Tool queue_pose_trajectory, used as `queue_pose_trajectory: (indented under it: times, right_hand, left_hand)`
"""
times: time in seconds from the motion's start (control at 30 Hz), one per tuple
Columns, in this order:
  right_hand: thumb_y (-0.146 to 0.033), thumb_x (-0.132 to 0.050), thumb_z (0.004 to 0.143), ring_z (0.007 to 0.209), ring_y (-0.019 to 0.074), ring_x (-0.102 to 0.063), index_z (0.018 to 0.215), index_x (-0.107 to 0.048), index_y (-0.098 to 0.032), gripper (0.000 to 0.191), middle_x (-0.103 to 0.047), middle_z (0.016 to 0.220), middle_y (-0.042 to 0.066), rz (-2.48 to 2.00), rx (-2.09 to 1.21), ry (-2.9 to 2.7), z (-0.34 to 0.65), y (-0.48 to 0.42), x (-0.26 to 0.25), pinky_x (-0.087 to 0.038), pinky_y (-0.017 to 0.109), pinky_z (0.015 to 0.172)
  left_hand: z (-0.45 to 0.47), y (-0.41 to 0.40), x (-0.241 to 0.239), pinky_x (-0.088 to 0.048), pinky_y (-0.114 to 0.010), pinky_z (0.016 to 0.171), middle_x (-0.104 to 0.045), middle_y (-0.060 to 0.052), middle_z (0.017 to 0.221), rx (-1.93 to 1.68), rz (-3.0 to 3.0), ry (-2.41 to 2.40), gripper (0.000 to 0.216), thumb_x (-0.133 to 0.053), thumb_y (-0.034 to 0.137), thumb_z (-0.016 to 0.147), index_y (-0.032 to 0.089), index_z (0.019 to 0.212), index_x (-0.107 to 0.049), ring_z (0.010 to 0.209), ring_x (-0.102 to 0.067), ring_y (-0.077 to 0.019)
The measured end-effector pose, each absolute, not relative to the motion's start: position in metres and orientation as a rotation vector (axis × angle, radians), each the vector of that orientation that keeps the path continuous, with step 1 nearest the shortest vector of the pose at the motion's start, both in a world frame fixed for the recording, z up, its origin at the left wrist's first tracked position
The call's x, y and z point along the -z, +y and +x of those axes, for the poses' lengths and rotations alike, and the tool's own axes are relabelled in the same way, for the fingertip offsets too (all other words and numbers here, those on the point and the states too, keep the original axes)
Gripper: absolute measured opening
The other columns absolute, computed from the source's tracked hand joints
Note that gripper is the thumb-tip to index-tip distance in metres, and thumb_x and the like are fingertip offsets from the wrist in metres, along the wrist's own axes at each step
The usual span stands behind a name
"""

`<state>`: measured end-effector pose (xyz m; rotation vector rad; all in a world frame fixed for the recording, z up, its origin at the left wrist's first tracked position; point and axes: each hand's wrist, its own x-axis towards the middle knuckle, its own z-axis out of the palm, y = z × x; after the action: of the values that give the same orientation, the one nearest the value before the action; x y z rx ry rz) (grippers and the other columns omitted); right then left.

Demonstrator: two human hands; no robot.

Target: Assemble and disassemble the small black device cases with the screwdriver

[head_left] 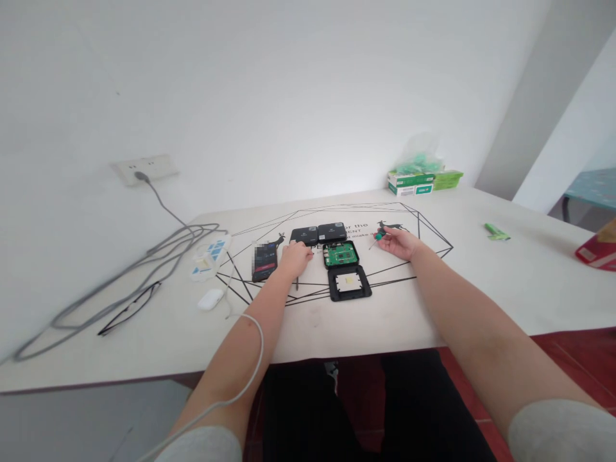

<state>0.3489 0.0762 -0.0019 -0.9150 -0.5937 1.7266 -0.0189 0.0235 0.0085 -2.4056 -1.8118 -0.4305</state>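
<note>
A: What is the right hand [399, 242] doing?
B: It is curled around a small screwdriver [380, 236] with a green handle. The thin shaft points left and down toward the table [433, 301], and its tip is too small to make out.
A: And the left hand [296, 256]?
B: It rests knuckles-up on the table, touching the front edge of the left one of two flat black boxes [332, 231]. Its fingers are hidden from here, so I cannot tell whether it grasps anything.
A: What lies between the hands?
B: A square black shell lies open, showing a green circuit board [341, 254]. Just in front of it is a rounded black cover [349, 283] with a pale square patch inside.
A: Anything else?
B: A dark phone [265, 262] lies left of the left hand, its screen blurred. The table is matte white with thin black line drawings, and its printed words are partly covered.
</note>
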Motion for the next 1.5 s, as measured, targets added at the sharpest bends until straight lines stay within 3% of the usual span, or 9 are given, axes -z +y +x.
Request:
queue_pose_trajectory:
  times: [0.27,0.47,0.63,0.8,1.0,1.5]
  right_hand:
    - [-0.016,-0.059,0.103,0.068,0.0122,-0.069,0.085,-0.060,-0.017,0.018,-0.068,0.074,0.003,-0.979,-1.563,-0.529,0.331,0.077,0.001,-0.064,0.023,0.065]
    - [-0.023,-0.061,0.103,0.057,0.0085,-0.062,0.084,-0.056,-0.020,0.020,-0.062,0.065,-0.003,-0.976,-1.408,-0.566,0.323,0.068,-0.003,-0.059,0.018,0.058]
    - [-0.037,-0.074,0.095,0.054,0.0096,-0.063,0.087,-0.055,-0.021,0.026,-0.068,0.068,-0.001,-0.994,-1.305,-0.671,0.298,0.057,-0.007,-0.054,0.018,0.050]
    - [-0.046,-0.084,0.085,0.053,0.0108,-0.063,0.100,-0.054,-0.023,0.040,-0.067,0.066,-0.005,-0.952,-1.212,-0.829,0.271,0.041,-0.013,-0.057,0.022,0.053]
    - [-0.066,-0.080,0.077,0.055,0.0118,-0.063,0.108,-0.052,-0.024,0.059,-0.065,0.070,-0.006,-0.851,-0.964,-1.050,0.258,0.032,-0.015,-0.056,0.026,0.055]
    - [-0.068,-0.076,0.078,0.058,0.0131,-0.065,0.110,-0.052,-0.024,0.059,-0.064,0.073,-0.006,-0.882,-0.827,-1.075,0.261,0.029,-0.018,-0.056,0.027,0.056]
  left_hand:
    - [-0.007,0.016,-0.005,-0.039,-0.051,0.100,-0.070,-0.014,0.099,0.573,-2.360,-1.770,0.016,-0.061,0.019,0.092,0.020,0.078,-0.069,0.113,-0.055,-0.0347]
    - [0.007,0.006,-0.017,-0.046,-0.043,0.093,-0.070,-0.010,0.095,0.767,-2.414,-1.711,0.015,-0.055,0.022,0.096,0.021,0.083,-0.063,0.100,-0.059,-0.0283]
    - [0.030,-0.006,-0.019,-0.050,-0.039,0.088,-0.070,-0.006,0.092,1.000,-2.690,-1.465,0.015,-0.055,0.023,0.096,0.022,0.083,-0.063,0.096,-0.060,-0.0251]
    - [0.043,-0.006,-0.011,-0.050,-0.041,0.091,-0.069,-0.007,0.088,0.894,-2.810,-1.318,0.019,-0.053,0.021,0.098,0.021,0.082,-0.063,0.091,-0.059,-0.0243]
    - [0.040,-0.002,-0.008,-0.050,-0.041,0.090,-0.068,-0.009,0.092,0.812,-2.790,-1.278,0.022,-0.049,0.024,0.104,0.021,0.090,-0.066,0.094,-0.060,-0.0249]
    - [0.040,-0.003,-0.008,-0.050,-0.045,0.094,-0.068,-0.011,0.099,0.799,-2.794,-1.284,0.026,-0.042,0.025,0.106,0.021,0.095,-0.065,0.098,-0.060,-0.0267]
